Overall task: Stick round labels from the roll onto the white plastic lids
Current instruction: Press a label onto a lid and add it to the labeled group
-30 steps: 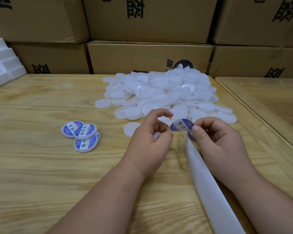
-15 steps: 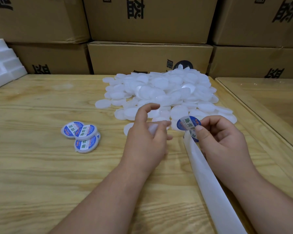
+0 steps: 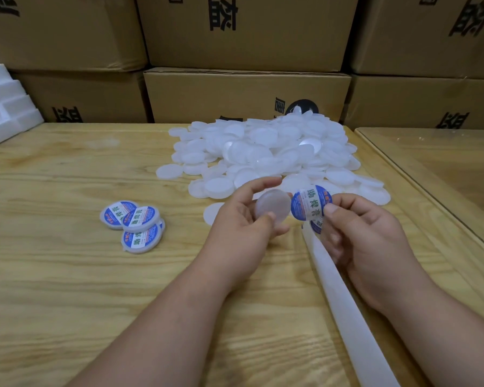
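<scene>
My left hand (image 3: pixel 239 233) holds a bare white plastic lid (image 3: pixel 273 209) between thumb and fingers, lifted off the table and tilted toward me. My right hand (image 3: pixel 361 236) pinches a round blue-and-white label (image 3: pixel 309 202) by its right edge, right beside the lid. The white backing strip (image 3: pixel 344 297) of the label roll runs from under my right hand toward the bottom of the view, with another label (image 3: pixel 316 226) partly showing on it. A big pile of unlabelled white lids (image 3: pixel 277 155) lies beyond my hands.
Three labelled lids (image 3: pixel 136 223) lie stacked at the left on the wooden table (image 3: pixel 67 275). Cardboard boxes (image 3: pixel 246 96) wall off the back. White foam blocks (image 3: pixel 3 107) sit far left. A second, glass-topped table (image 3: pixel 442 163) adjoins on the right.
My left hand picked a bare lid from the table and raised it. My right hand peeled the label free of the strip and turned its printed face toward me, next to the lid.
</scene>
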`<control>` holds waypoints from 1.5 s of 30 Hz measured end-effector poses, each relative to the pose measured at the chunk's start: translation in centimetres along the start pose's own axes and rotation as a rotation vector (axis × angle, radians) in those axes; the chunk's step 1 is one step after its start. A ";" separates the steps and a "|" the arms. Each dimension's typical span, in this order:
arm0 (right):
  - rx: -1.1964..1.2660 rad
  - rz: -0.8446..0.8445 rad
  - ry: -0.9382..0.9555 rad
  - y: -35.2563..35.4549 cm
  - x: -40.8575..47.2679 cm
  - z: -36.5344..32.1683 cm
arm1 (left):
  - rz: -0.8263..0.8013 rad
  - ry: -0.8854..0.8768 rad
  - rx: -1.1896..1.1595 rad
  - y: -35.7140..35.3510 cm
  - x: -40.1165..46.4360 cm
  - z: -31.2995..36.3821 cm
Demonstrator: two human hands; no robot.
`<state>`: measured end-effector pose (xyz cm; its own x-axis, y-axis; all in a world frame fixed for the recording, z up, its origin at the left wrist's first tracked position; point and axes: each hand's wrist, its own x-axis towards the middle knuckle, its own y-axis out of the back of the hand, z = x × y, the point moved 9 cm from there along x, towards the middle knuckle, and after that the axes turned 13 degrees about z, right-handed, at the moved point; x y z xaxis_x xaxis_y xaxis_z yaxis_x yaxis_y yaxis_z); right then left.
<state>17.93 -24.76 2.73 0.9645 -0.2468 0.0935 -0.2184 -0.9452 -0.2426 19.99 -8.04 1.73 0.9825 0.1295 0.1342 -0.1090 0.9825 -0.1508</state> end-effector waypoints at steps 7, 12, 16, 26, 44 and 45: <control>-0.060 -0.172 -0.202 -1.5 -0.5 1.7 | -0.093 0.192 -0.254 -0.4 0.0 -0.3; -0.068 -0.217 -0.216 -1.9 -0.6 1.8 | -0.124 0.210 -0.250 -0.6 -0.1 -0.4; -0.040 -0.209 -0.232 -1.9 -0.5 2.0 | -0.132 0.211 -0.248 -0.7 -0.1 -0.4; -0.021 -0.207 -0.245 -1.7 -0.2 2.5 | -0.091 0.208 -0.200 -0.7 -0.4 -0.2; -0.053 -0.189 -0.251 -1.2 0.1 3.3 | -0.075 0.162 -0.192 -0.6 -0.3 -0.1; -0.055 -0.191 -0.250 -1.2 0.1 3.2 | -0.081 0.151 -0.187 -0.6 -0.3 -0.1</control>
<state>18.73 -22.91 -0.06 0.9939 -0.0105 -0.1095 -0.0312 -0.9813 -0.1899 19.80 -8.69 1.64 0.9998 0.0164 0.0069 -0.0133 0.9451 -0.3265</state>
